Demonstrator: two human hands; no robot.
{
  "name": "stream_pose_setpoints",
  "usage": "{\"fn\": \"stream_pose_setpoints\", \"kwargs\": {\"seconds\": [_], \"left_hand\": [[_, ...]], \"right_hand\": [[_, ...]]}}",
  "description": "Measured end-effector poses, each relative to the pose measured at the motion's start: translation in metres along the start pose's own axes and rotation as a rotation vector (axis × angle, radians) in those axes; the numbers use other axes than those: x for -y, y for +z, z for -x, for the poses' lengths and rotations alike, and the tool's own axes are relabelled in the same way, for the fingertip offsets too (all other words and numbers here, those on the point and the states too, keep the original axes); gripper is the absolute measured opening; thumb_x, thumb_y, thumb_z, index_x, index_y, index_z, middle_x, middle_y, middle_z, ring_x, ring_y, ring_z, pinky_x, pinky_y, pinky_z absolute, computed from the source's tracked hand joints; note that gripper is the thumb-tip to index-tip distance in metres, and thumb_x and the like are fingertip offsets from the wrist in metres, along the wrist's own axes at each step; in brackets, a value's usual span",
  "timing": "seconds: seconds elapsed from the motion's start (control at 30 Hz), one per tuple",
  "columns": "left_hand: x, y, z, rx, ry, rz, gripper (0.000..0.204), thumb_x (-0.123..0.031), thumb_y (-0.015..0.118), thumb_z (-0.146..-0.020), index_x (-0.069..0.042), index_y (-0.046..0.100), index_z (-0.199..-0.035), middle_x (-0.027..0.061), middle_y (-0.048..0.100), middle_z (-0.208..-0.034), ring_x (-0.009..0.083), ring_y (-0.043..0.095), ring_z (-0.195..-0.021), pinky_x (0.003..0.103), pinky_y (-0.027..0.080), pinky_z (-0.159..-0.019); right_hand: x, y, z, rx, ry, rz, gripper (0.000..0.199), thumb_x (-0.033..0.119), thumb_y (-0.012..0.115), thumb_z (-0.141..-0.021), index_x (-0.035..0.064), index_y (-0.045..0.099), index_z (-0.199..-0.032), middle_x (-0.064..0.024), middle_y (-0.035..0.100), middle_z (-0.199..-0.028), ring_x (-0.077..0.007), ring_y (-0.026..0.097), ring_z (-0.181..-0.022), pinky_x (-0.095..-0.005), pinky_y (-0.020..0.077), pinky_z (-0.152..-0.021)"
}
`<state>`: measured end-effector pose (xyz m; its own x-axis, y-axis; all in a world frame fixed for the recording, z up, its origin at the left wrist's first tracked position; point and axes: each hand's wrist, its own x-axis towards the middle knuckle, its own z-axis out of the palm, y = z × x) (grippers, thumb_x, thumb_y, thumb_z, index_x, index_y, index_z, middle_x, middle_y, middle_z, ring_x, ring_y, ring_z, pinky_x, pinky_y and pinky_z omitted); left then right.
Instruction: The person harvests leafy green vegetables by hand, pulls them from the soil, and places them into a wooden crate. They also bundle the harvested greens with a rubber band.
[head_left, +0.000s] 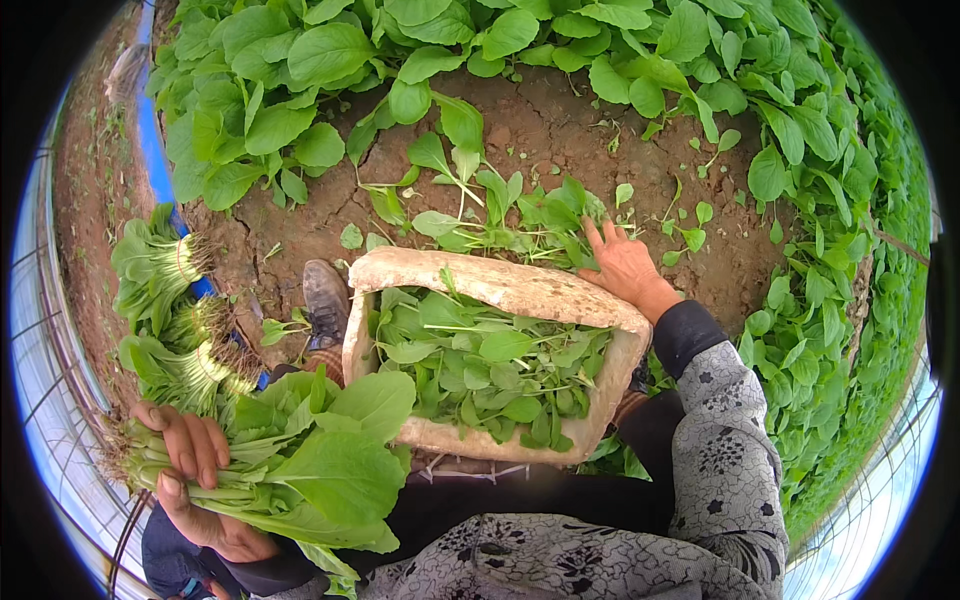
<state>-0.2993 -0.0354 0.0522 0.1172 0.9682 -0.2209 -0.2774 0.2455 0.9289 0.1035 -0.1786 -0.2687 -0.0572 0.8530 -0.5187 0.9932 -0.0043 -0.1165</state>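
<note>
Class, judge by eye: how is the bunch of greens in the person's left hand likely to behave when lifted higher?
The bunch of greens would probably flop at its leafy end, where broad leaves spread beyond the left hand. Its pale stems look fairly straight, so are likely stiffer. The thin-looking leaves may crease if squeezed.

The bunched leaves (335,475) look smooth, the box (520,287) rough and matt, the soil (560,120) crumbly, the sleeve (720,420) matt cloth.

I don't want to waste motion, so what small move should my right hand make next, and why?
Perhaps close your right hand on the loose greens: it lies open at their edge, while your left hand holds a leafy bunch.
</note>
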Motion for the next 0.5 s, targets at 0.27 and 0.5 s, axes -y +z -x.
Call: {"fn": "stream_pose_setpoints", "kwargs": {"seconds": [0.27,0.5], "left_hand": [[0.006,0.016,-0.003,-0.028,0.048,0.028,0.049,-0.012,0.078,-0.08,-0.004,0.037,-0.107,-0.0032,0.048,-0.069,0.0076,0.051,-0.055,0.023,0.044,-0.057],[0.015,0.012,0.003,0.005,0.164,0.029,0.046,-0.014,0.076,-0.083,-0.004,0.037,-0.105,-0.0015,0.052,-0.071,0.0076,0.053,-0.053,0.024,0.048,-0.057]], "right_hand": [[0.004,0.028,-0.039,-0.063,-0.397,-0.079,0.029,0.001,0.059,-0.076,-0.0015,0.048,-0.104,-0.0183,0.053,-0.094,-0.0334,0.065,-0.084,-0.0419,0.0556,-0.064],[0.064,-0.044,-0.12,-0.198,-0.325,0.095,0.09,-0.002,0.059,-0.076,0.0191,0.019,-0.154,-0.0248,0.049,-0.131,-0.0319,0.064,-0.088,-0.0358,0.0572,-0.064]]}}
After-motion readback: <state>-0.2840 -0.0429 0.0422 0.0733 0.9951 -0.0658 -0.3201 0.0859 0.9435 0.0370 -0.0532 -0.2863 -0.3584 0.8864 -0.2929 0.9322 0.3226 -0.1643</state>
